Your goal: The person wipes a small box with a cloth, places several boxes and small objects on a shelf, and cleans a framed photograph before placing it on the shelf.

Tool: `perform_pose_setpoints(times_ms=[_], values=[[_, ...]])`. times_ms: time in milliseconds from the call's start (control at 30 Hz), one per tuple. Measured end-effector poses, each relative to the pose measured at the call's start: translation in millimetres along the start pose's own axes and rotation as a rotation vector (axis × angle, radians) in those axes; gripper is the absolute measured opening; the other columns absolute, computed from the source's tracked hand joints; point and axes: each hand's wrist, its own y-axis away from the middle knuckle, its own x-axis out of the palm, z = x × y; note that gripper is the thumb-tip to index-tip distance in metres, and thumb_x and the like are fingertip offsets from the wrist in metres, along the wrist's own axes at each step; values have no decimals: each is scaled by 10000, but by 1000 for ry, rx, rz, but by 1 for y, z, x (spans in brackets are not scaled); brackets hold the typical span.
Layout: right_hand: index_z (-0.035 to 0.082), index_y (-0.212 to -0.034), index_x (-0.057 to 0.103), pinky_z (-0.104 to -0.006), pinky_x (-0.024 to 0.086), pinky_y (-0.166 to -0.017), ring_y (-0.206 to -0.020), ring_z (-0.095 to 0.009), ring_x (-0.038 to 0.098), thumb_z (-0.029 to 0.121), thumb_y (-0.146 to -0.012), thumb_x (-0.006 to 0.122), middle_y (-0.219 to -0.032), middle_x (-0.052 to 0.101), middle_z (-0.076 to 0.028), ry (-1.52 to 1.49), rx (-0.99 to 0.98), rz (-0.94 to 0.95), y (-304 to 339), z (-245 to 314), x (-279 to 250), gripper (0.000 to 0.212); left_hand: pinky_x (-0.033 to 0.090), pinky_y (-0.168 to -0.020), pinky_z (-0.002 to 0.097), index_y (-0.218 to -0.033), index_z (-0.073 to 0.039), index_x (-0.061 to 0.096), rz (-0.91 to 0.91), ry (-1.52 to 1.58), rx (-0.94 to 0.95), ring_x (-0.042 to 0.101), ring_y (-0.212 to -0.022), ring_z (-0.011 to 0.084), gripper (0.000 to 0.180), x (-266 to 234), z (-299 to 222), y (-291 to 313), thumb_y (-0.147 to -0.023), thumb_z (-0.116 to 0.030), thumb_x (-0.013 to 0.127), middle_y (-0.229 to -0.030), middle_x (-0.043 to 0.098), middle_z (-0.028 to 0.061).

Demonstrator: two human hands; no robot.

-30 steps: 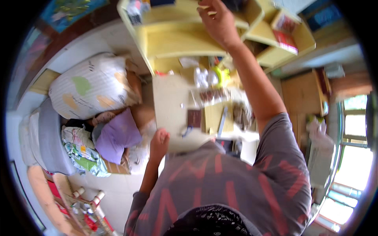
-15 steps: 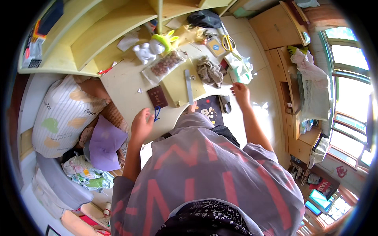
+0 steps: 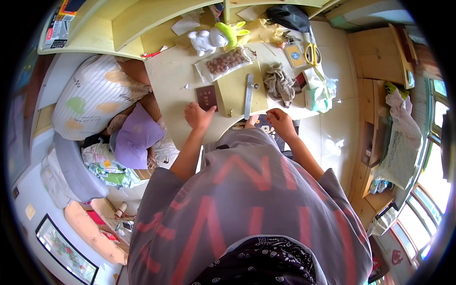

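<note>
My left hand is at the lower edge of a dark red booklet, with the thumb apart from the fingers and touching or nearly touching the cover. A blue cord by the booklet is now hidden. To the right, a metal ruler lies on a flat yellowish box. My right hand hovers near the table's front edge, right of the ruler's lower end, its fingers curled and nothing visible in them. A crumpled grey-brown cloth lies beyond it.
Behind the box are a clear bag of round reddish-brown items and a white-and-green rabbit toy. Yellow scissors and a pale green plastic packet sit at the right. A purple cushion lies left of the table.
My left hand has moved forward and right to the booklet, covering the blue cord. My right hand has come inward toward the box, its fingers more curled. The view has shifted.
</note>
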Motion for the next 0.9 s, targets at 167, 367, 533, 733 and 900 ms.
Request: perform_pose_setpoints(times_ms=[167,367,533,733,900], values=[[-14,-1034,598,-241,478,-656,-715,-109,588,148,-922,520,-824,652,-65,8,-26,45,-15,-25,-11,212,442,-814,373,-960,-9,560,98,396,-241,612,-867,247,500,21,16,-9,-690,-377,765,-928,634,112],[-26,-1072,580,-244,475,-644,-714,-116,590,140,-929,509,-849,653,-76,-82,-23,84,-32,5,-25,231,440,-693,266,-942,5,603,308,1152,-298,574,-774,115,215,-22,40,-18,-806,-156,644,-852,627,59],[-15,-1058,589,-242,475,-631,-707,-116,585,147,-929,506,-843,660,-75,-77,-52,97,-39,12,-23,223,459,-722,285,-970,-10,565,177,1403,-300,580,-825,144,211,-73,41,-13,-845,-171,621,-889,619,70],[-10,-1048,599,-263,496,-616,-708,-129,610,167,-915,523,-836,669,-82,-29,-99,145,-44,9,-12,235,517,-675,307,-1022,14,501,183,1628,-184,627,-710,194,203,-130,4,-8,-909,-146,555,-879,634,126],[-3,-1073,589,-267,502,-684,-764,-144,611,165,-923,516,-878,664,-88,-152,-53,221,-29,50,1,237,546,-611,320,-1043,16,461,360,1581,-75,632,-633,194,184,-139,-26,-6,-934,-118,527,-868,638,146]])
